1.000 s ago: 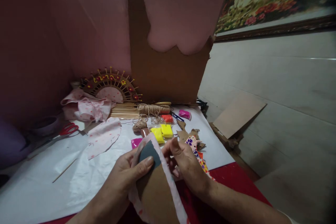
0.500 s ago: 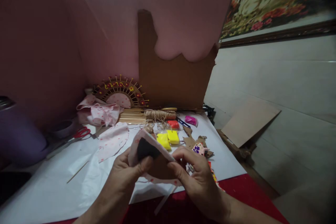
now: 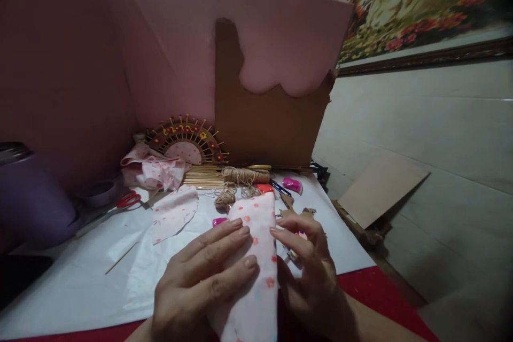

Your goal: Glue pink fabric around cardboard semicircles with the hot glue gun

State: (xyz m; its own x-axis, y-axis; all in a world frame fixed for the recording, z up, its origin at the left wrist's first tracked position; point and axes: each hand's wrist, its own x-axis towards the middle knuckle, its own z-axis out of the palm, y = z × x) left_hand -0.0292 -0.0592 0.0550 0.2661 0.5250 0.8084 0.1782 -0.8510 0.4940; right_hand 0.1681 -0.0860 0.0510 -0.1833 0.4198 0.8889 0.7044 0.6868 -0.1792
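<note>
A piece of cardboard covered in pale pink cloth with red flowers (image 3: 262,256) is held up in front of me, its cloth face toward me. Across that face lies my left hand (image 3: 208,272), fingers stretched over the cloth and its thumb out of sight. My right hand (image 3: 306,262) is at the piece's right edge, fingers bent, with fingertips against the edge and its thumb partly hidden behind. Just beyond the piece are a small ball of twine (image 3: 225,199), a red packet (image 3: 265,188) and a magenta packet (image 3: 219,222), partly covered.
On the white sheet (image 3: 100,278) lie a cut cloth piece (image 3: 175,215), a thin stick (image 3: 121,258), red-handled scissors (image 3: 129,199), wooden sticks (image 3: 203,177) and a twine spool (image 3: 246,175). A decorated half-round fan (image 3: 183,152) stands behind. A purple bottle (image 3: 36,203) is left; brown cardboard (image 3: 268,128) rises at the back.
The covered cardboard has turned from its dark and brown inner side to its flowered cloth face. My left hand has moved from pinching its edge to lying across it. The yellow packets are now hidden.
</note>
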